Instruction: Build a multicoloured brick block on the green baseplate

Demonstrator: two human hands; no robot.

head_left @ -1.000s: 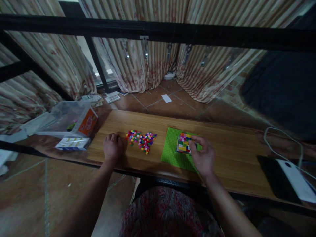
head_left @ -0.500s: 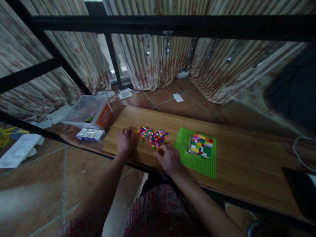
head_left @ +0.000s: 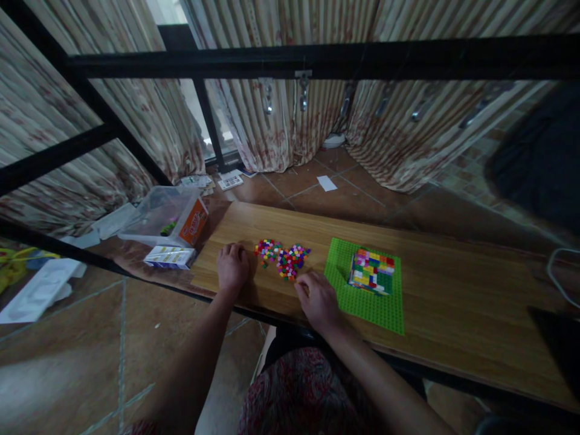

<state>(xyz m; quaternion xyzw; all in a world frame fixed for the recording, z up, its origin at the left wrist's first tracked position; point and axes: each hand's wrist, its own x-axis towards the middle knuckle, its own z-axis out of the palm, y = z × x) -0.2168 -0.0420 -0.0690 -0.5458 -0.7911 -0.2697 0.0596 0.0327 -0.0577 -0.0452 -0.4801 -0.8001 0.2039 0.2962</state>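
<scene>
A pile of small multicoloured toy bricks [head_left: 290,260] lies loose on the wooden table [head_left: 453,296]. Left of it, my left hand [head_left: 232,267] rests on the tabletop with curled fingers; what lies inside them, if anything, is hidden. At the pile's near right edge is my right hand [head_left: 317,299], thumb and forefinger pinched together. Whatever they hold is too small to make out. Right of this hand lies a green baseplate [head_left: 338,272]. On it stands a blocky brick structure [head_left: 372,270] with a patchwork top of several colours.
A clear plastic bin [head_left: 154,211] with an orange label stands beyond the table's left end, with a small white and blue box [head_left: 170,257] before it. A dark flat object [head_left: 553,338] lies at the right. Black metal bars [head_left: 317,63] cross above the far side.
The whole view has shifted slightly downward and to the right. My right hand has drawn a little away from the pile's near edge, fingers still pinched. My left hand keeps its place.
</scene>
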